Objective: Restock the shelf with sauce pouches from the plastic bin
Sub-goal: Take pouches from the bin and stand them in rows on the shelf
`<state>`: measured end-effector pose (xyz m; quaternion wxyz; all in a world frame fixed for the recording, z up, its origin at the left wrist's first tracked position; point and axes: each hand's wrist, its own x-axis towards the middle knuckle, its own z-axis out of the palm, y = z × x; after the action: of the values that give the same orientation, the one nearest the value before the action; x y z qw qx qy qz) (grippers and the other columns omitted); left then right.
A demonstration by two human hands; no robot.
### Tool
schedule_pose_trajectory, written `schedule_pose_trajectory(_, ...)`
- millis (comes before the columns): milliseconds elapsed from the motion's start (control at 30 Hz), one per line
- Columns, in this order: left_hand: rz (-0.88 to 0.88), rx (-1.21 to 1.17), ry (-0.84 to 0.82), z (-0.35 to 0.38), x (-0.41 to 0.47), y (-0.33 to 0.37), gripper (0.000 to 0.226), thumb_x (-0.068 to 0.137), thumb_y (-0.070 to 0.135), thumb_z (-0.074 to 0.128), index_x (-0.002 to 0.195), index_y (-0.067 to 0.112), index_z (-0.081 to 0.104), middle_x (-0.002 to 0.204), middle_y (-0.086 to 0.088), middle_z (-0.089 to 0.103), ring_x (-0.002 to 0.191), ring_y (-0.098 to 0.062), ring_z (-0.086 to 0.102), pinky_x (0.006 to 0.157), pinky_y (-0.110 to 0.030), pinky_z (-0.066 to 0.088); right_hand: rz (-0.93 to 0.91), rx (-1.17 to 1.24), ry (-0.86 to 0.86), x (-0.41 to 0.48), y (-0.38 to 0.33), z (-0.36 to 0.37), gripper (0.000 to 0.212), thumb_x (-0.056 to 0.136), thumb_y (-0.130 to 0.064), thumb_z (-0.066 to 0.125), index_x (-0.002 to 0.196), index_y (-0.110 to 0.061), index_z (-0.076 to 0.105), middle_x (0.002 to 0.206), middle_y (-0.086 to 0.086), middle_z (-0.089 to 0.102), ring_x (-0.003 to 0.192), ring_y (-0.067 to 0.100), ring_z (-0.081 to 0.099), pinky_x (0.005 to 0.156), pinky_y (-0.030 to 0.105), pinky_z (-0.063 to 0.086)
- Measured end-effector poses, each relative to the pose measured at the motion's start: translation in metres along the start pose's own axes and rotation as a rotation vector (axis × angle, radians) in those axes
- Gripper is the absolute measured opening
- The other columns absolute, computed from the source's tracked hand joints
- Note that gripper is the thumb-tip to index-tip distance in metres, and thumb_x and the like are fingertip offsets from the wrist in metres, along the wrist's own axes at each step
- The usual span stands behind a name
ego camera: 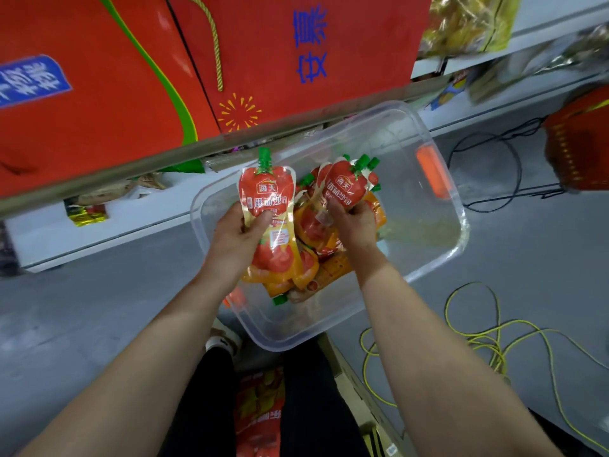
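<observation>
Left hand [238, 240] grips one sauce pouch [267, 206]; right hand [354, 222] clutches several. Soft, glossy film (likely slippery): hold mid-body over the plastic bin [441, 232].

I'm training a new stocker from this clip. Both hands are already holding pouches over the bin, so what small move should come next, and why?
Probably lift both hands clear of the clear bin toward the shelf. The left hand already grips one pouch upright, the right hand a small bunch, so neither has room for more.
</observation>
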<state>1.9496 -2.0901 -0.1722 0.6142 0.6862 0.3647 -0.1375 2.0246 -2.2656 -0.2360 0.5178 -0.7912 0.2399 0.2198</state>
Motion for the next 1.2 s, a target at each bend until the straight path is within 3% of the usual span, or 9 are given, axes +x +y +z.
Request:
schedule_pose_trajectory(167, 0.040, -0.104, 0.004, -0.025, -0.034, 0.031, 0.019, 0.095, 0.034, 0.056, 0.113, 0.032, 0.062, 0.117, 0.004, 0.068, 0.105, -0.017, 0.065, 0.097, -0.045, 0.050, -0.006, 0.219, -0.064, -0.058, -0.031, -0.025, 0.026, 0.089, -0.027, 0.070, 0.113, -0.018, 0.065, 0.106, 0.006, 0.073, 0.095, 0.027, 0.070, 0.087, 0.046, 0.057)
schedule_pose_trajectory(267, 0.076, -0.127, 0.024, -0.050, -0.061, 0.056, 0.013, 0.096, 0.029, 0.056, 0.108, 0.032, 0.062, 0.111, 0.004, 0.068, 0.103, -0.019, 0.065, 0.097, -0.044, 0.051, -0.029, 0.251, -0.117, -0.103, -0.065, -0.034, 0.021, 0.092, -0.025, 0.068, 0.112, -0.020, 0.064, 0.111, 0.007, 0.072, 0.101, 0.028, 0.070, 0.090, 0.045, 0.056)
schedule_pose_trajectory(400, 0.208, -0.140, -0.019, -0.099, -0.102, 0.087, 0.014, 0.096, 0.023, 0.056, 0.108, 0.028, 0.060, 0.105, 0.003, 0.068, 0.103, -0.021, 0.065, 0.097, -0.042, 0.050, -0.126, 0.328, -0.150, -0.170, -0.113, -0.037, 0.018, 0.094, -0.027, 0.064, 0.111, -0.021, 0.065, 0.113, 0.004, 0.073, 0.105, 0.022, 0.070, 0.090, 0.038, 0.056)
schedule_pose_trajectory(567, 0.425, -0.138, -0.042, -0.171, -0.150, 0.120, 0.012, 0.092, 0.025, 0.060, 0.104, 0.025, 0.063, 0.102, -0.002, 0.071, 0.095, -0.018, 0.065, 0.094, -0.049, 0.051, -0.314, 0.421, -0.157, -0.245, -0.170, -0.017, 0.024, 0.092, -0.025, 0.067, 0.112, -0.012, 0.069, 0.104, 0.002, 0.075, 0.100, 0.018, 0.071, 0.087, 0.036, 0.057)
schedule_pose_trajectory(700, 0.564, -0.174, -0.054, -0.226, -0.185, 0.149, 0.015, 0.097, 0.017, 0.054, 0.110, 0.018, 0.061, 0.103, -0.005, 0.072, 0.093, -0.018, 0.067, 0.092, -0.046, 0.053, -0.456, 0.412, -0.187, -0.294, -0.215, 0.003, 0.014, 0.091, -0.019, 0.069, 0.105, -0.021, 0.070, 0.102, 0.000, 0.076, 0.097, 0.018, 0.072, 0.086, 0.035, 0.058)
schedule_pose_trajectory(833, 0.730, -0.171, -0.019, -0.280, -0.217, 0.183, 0.017, 0.096, 0.018, 0.056, 0.112, 0.016, 0.061, 0.107, -0.006, 0.071, 0.095, -0.018, 0.067, 0.091, -0.042, 0.054, -0.642, 0.385, -0.213, -0.339, -0.271, 0.020, 0.012, 0.091, -0.014, 0.068, 0.103, -0.015, 0.069, 0.093, -0.003, 0.076, 0.087, 0.013, 0.072, 0.078, 0.029, 0.059)
schedule_pose_trajectory(1033, 0.839, -0.257, 0.075, -0.353, -0.247, 0.233, 0.022, 0.094, 0.028, 0.058, 0.114, 0.019, 0.062, 0.105, -0.004, 0.073, 0.097, -0.020, 0.070, 0.087, -0.039, 0.055, -0.857, 0.321, -0.294, -0.388, -0.370, 0.044, 0.032, 0.087, -0.014, 0.073, 0.116, -0.006, 0.064, 0.096, 0.006, 0.076, 0.084, 0.017, 0.074, 0.071, 0.030, 0.060)
schedule_pose_trajectory(1200, 0.938, -0.398, 0.215, -0.401, -0.239, 0.270, 0.013, 0.095, 0.019, 0.057, 0.106, 0.022, 0.064, 0.101, -0.006, 0.072, 0.094, -0.021, 0.068, 0.085, -0.038, 0.055, -1.014, 0.272, -0.352, -0.402, -0.459, 0.074, 0.021, 0.091, -0.010, 0.067, 0.110, 0.000, 0.066, 0.085, -0.001, 0.075, 0.075, 0.007, 0.071, 0.068, 0.021, 0.056)
